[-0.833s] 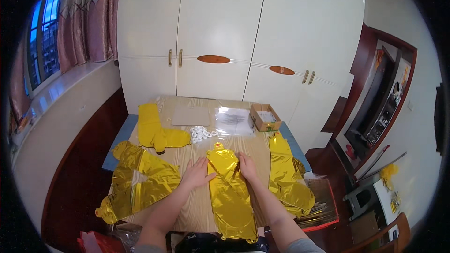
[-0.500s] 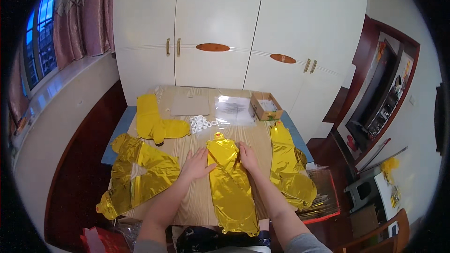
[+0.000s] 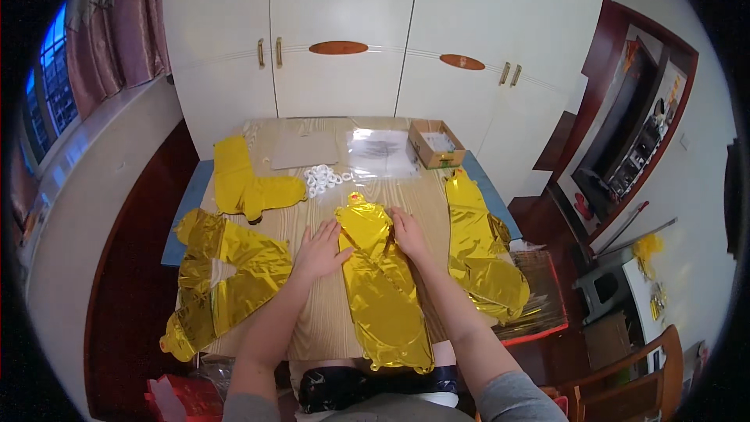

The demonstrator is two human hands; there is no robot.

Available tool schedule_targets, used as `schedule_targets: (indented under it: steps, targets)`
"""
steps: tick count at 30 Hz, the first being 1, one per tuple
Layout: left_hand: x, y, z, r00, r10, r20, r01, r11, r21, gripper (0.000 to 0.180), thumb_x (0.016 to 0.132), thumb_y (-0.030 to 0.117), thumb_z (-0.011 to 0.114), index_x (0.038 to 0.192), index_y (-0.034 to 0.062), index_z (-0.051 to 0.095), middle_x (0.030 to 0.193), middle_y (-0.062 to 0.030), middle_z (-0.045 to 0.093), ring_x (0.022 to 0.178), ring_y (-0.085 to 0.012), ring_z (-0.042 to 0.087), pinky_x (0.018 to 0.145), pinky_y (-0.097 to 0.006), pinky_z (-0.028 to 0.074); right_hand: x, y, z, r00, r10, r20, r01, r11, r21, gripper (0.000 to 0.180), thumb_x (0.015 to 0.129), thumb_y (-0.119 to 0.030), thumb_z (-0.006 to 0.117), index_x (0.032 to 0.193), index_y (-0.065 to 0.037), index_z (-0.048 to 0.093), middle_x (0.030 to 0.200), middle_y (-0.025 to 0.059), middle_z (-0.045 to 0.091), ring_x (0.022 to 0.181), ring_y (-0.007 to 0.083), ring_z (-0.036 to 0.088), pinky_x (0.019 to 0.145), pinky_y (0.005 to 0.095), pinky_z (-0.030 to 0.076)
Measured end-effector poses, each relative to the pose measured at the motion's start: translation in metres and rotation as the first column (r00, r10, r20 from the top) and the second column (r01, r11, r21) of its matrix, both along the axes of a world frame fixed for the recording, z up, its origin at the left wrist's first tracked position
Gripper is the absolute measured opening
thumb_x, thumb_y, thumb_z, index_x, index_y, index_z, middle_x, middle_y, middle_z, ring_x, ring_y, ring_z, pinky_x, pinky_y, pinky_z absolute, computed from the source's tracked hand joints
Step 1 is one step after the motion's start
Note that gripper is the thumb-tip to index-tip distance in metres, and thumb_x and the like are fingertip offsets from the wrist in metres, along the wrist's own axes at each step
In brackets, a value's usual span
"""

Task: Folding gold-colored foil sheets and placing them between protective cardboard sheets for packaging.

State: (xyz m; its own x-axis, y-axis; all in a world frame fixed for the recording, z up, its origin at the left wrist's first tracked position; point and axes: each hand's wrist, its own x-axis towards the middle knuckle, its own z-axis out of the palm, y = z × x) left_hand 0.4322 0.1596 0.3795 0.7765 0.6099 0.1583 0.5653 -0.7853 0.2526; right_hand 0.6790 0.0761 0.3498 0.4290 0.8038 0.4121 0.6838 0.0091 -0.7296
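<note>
A flat gold foil balloon (image 3: 383, 297) lies lengthwise on the wooden table in front of me, its far end narrowing to a small tab. Along its left edge rests my left hand (image 3: 319, 252), fingers stretched out and the thumb reaching onto the foil. My right hand (image 3: 408, 233) lies against the right edge near the far end, fingers extended and partly turned from view. Neither hand grips anything. More gold foil balloons lie around: one at the left (image 3: 242, 266), one at the far left (image 3: 248, 187) and one at the right (image 3: 480, 250).
White rings (image 3: 324, 180) are piled beyond the balloon. Behind them are a grey board (image 3: 305, 150), a clear plastic sheet with paper (image 3: 383, 152) and a cardboard box (image 3: 437, 144). White cabinets (image 3: 336, 16) stand behind the table (image 3: 320, 320). A wooden chair (image 3: 633, 383) is at lower right.
The whole view has shifted, so the table sits slightly higher in the picture. Both hands stay at the balloon's edges, and the balloon keeps its place on the table.
</note>
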Motion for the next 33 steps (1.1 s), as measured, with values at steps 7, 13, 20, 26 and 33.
schedule_targets:
  steps: [7, 13, 20, 26, 33]
  targets:
    - [0.001, 0.002, -0.005, 1.000, -0.016, -0.016, 0.017, 0.999, 0.039, 0.078, 0.093, 0.055, 0.045, 0.146, 0.0001, 0.033, 0.152, -0.0145, 0.034, 0.144, -0.0273, 0.026, 0.115, -0.054, 0.016, 0.004, 0.002, -0.008, 1.000, 0.013, -0.013, -0.012, 1.000, 0.023, 0.036, 0.099, -0.024, 0.041, 0.125, -0.007, 0.058, 0.129, 0.0149, 0.058, 0.119, 0.0355, 0.053, 0.111, 0.0521, 0.025]
    - [0.002, 0.001, 0.001, 1.000, -0.015, -0.012, 0.015, 1.000, 0.014, 0.078, 0.092, 0.055, 0.045, 0.145, -0.0008, 0.032, 0.153, -0.0148, 0.033, 0.144, -0.0279, 0.025, 0.115, -0.054, 0.016, 0.002, 0.000, -0.005, 0.999, 0.033, 0.007, -0.033, 0.999, 0.013, 0.035, 0.098, -0.022, 0.042, 0.124, -0.005, 0.058, 0.128, 0.0153, 0.058, 0.121, 0.0346, 0.052, 0.111, 0.0522, 0.024]
    - [0.000, 0.004, -0.006, 0.993, -0.005, 0.119, 0.012, 0.998, -0.060, 0.070, 0.092, 0.047, 0.049, 0.143, -0.0002, 0.037, 0.152, -0.0166, 0.033, 0.144, -0.0289, 0.025, 0.116, -0.050, 0.018, -0.001, -0.008, 0.010, 1.000, 0.013, -0.006, -0.013, 1.000, -0.004, 0.034, 0.098, -0.020, 0.042, 0.124, -0.004, 0.058, 0.126, 0.0157, 0.060, 0.121, 0.0342, 0.052, 0.112, 0.0519, 0.024]
    - [-0.005, 0.107, 0.016, 0.925, 0.022, 0.380, -0.036, 0.999, 0.031, 0.031, 0.089, 0.022, 0.052, 0.110, 0.0014, 0.062, 0.129, -0.0234, 0.052, 0.121, -0.0386, 0.048, 0.098, -0.044, 0.042, 0.003, -0.011, 0.003, 0.998, -0.002, -0.069, 0.005, 0.999, 0.037, 0.035, 0.100, -0.022, 0.039, 0.123, -0.004, 0.058, 0.126, 0.0175, 0.059, 0.122, 0.0333, 0.051, 0.113, 0.0504, 0.024]
    - [-0.008, 0.271, 0.039, 0.987, 0.154, -0.041, -0.140, 0.959, 0.246, 0.022, 0.087, 0.020, 0.054, 0.096, 0.0029, 0.064, 0.102, -0.0217, 0.066, 0.093, -0.0402, 0.063, 0.083, -0.049, 0.051, -0.012, -0.016, 0.029, 0.996, 0.004, -0.094, -0.006, 1.000, -0.018, 0.035, 0.100, -0.021, 0.039, 0.124, -0.005, 0.057, 0.125, 0.0170, 0.060, 0.122, 0.0329, 0.052, 0.113, 0.0490, 0.026]
